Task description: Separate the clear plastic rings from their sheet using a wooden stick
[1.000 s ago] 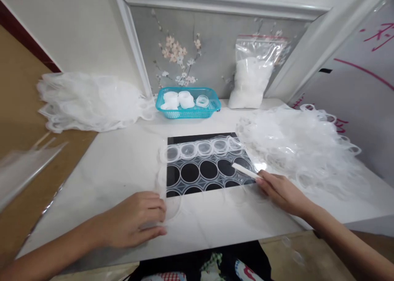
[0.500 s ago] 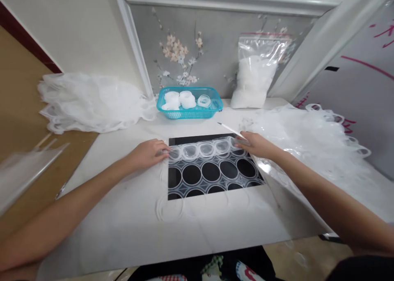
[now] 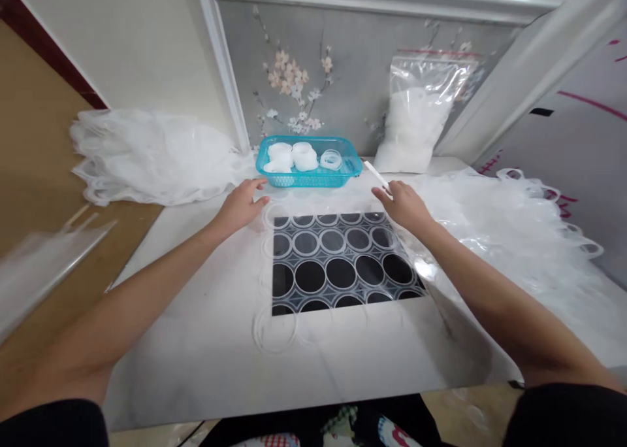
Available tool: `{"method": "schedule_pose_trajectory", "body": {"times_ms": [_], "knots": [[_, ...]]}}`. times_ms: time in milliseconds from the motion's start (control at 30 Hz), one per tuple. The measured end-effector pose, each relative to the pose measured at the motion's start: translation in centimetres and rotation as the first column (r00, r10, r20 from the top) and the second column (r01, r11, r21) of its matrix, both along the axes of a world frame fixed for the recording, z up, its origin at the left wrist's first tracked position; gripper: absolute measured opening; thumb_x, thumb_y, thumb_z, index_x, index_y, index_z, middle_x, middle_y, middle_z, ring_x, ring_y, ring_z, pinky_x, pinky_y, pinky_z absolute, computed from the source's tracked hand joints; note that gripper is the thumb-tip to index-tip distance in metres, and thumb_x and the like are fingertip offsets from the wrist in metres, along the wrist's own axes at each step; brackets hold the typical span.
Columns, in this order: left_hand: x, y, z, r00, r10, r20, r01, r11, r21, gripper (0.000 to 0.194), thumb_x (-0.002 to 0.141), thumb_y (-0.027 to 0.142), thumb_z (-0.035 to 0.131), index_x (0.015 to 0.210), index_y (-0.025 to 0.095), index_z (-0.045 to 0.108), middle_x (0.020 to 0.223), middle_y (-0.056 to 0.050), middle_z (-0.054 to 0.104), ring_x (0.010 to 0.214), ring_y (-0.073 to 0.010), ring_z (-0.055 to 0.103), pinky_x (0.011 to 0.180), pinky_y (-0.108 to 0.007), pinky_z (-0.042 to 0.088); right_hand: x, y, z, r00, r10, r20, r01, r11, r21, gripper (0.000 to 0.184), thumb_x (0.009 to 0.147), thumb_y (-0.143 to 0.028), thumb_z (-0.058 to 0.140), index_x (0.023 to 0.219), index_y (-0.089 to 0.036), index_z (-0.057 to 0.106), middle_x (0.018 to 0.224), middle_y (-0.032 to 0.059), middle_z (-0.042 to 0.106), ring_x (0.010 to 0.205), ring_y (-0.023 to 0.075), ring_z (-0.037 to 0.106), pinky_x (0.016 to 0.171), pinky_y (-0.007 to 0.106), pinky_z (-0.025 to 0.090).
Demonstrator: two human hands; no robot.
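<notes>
A clear plastic sheet of joined rings [image 3: 274, 332] lies flat over a black rectangle [image 3: 341, 274], which shows its rows of round outlines. Near the sheet's far left corner is my left hand [image 3: 241, 206], thumb and forefinger apart, with nothing seen in it. My right hand [image 3: 405, 206] grips a slim white pen-like stick [image 3: 377, 176] by the far right corner of the black rectangle; the stick points up and to the left. Behind both hands stands a blue plastic basket [image 3: 309, 180] with several white ring stacks [image 3: 304, 156] inside.
To the left is a heap of white translucent ring sheets [image 3: 157, 159]. A larger pile of similar sheets [image 3: 480, 225] covers the right side. A zip bag with white contents [image 3: 414, 130] leans on the framed floral panel [image 3: 343, 74] at the back.
The sheet's far row, earlier folded over, now lies unfolded and flat. Both hands moved away from me to the far edge; the left let go of the sheet. The stick stays in the right hand.
</notes>
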State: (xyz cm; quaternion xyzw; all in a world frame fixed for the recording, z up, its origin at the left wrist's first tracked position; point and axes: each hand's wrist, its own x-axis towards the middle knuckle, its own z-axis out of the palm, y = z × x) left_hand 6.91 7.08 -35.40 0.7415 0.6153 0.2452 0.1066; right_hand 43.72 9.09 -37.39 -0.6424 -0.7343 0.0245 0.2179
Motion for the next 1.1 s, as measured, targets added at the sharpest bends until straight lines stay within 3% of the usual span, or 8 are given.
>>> {"method": "schedule_pose_trajectory", "body": {"times_ms": [133, 267, 467, 533, 667, 867, 967, 1100], "knots": [[0.5, -2.8, -0.6, 0.986, -0.057, -0.156, 0.066, 0.996, 0.054, 0.039, 0.09, 0.029, 0.052, 0.125, 0.013, 0.056, 0.122, -0.01, 0.057, 0.105, -0.0227, 0.057, 0.092, -0.035, 0.044, -1.6, -1.4, -0.4, 0.946, 0.103, -0.308, -0.108, 0.994, -0.002, 0.04, 0.096, -0.048, 0.027, 0.089, -0.019, 0.054, 0.078, 0.0093, 0.061, 0.075, 0.0237, 0.059, 0.072, 0.039, 0.045], [0.9, -8.1, -1.7, 0.92, -0.242, -0.308, 0.24, 0.97, -0.045, 0.028, 0.095, 0.03, 0.045, 0.11, 0.016, 0.064, 0.111, -0.007, 0.064, 0.103, -0.0225, 0.059, 0.087, -0.035, 0.047, -4.1, -4.3, -0.6, 0.707, 0.206, -0.677, -0.331, 0.942, -0.059, 0.049, 0.093, -0.043, 0.041, 0.139, -0.026, 0.033, 0.089, 0.004, 0.064, 0.06, 0.0162, 0.057, 0.067, 0.037, 0.051], [1.1, -13.3, -3.6, 0.787, -0.386, -0.481, 0.417, 0.908, -0.048, 0.035, 0.098, 0.02, 0.037, 0.12, 0.013, 0.062, 0.123, -0.009, 0.064, 0.101, -0.0227, 0.063, 0.084, -0.038, 0.05, -9.6, -8.1, 0.9, 0.515, 0.368, -0.775, -0.618, 0.785, -0.038, 0.065, 0.081, -0.047, 0.064, 0.138, -0.029, 0.038, 0.124, 0.0088, 0.061, 0.116, 0.0234, 0.057, 0.089, 0.039, 0.052], [1.1, -13.8, -3.9, 0.752, -0.385, -0.535, 0.442, 0.897, -0.025, 0.035, 0.097, 0.018, 0.038, 0.122, 0.011, 0.061, 0.127, -0.011, 0.062, 0.099, -0.0232, 0.063, 0.081, -0.038, 0.05, -11.2, -8.6, 1.3, 0.474, 0.359, -0.804, -0.643, 0.765, -0.037, 0.052, 0.079, -0.044, 0.068, 0.125, -0.025, 0.05, 0.115, 0.009, 0.066, 0.11, 0.0225, 0.061, 0.088, 0.037, 0.052], [1.1, -14.1, -4.2, 0.675, -0.375, -0.635, 0.481, 0.877, -0.006, 0.033, 0.093, 0.013, 0.044, 0.122, 0.009, 0.062, 0.129, -0.012, 0.061, 0.092, -0.0233, 0.064, 0.076, -0.037, 0.049, -13.7, -8.7, 1.4, 0.468, 0.219, -0.856, -0.621, 0.771, -0.142, 0.041, 0.092, -0.053, 0.047, 0.093, -0.016, 0.065, 0.067, 0.0053, 0.069, 0.058, 0.0142, 0.064, 0.053, 0.027, 0.049], [1.2, -14.6, -4.4, 0.668, -0.356, -0.653, 0.49, 0.871, 0.026, 0.034, 0.091, 0.01, 0.044, 0.12, 0.007, 0.062, 0.125, -0.015, 0.062, 0.085, -0.0225, 0.063, 0.069, -0.036, 0.047, -15.9, -7.7, 0.2, 0.469, 0.247, -0.848, -0.71, 0.676, -0.195, 0.061, 0.092, -0.062, 0.037, 0.112, -0.012, 0.066, 0.051, -0.0006, 0.061, 0.04, 0.0091, 0.051, 0.043, 0.024, 0.04], [1.3, -14.7, -4.4, 0.699, -0.368, -0.613, 0.487, 0.873, 0.032, 0.036, 0.092, 0.008, 0.04, 0.12, 0.007, 0.061, 0.125, -0.016, 0.062, 0.087, -0.0228, 0.063, 0.069, -0.036, 0.046, -16.5, -6.8, -0.3, 0.568, 0.275, -0.776, -0.707, 0.644, -0.29, 0.057, 0.094, -0.059, 0.038, 0.104, -0.012, 0.068, 0.048, -0.0006, 0.059, 0.039, 0.0088, 0.049, 0.044, 0.024, 0.04], [1.3, -14.8, -4.6, 0.693, -0.351, -0.63, 0.493, 0.868, 0.059, 0.035, 0.091, 0.006, 0.038, 0.118, 0.006, 0.061, 0.124, -0.016, 0.062, 0.085, -0.023, 0.063, 0.066, -0.036, 0.044, -16.7, -6.0, -0.6, 0.76, 0.352, -0.546, -0.587, 0.732, -0.346, 0.052, 0.092, -0.052, 0.048, 0.058, -0.015, 0.064, 0.042, 0.0013, 0.054, 0.041, 0.0091, 0.05, 0.05, 0.027, 0.043]]}}
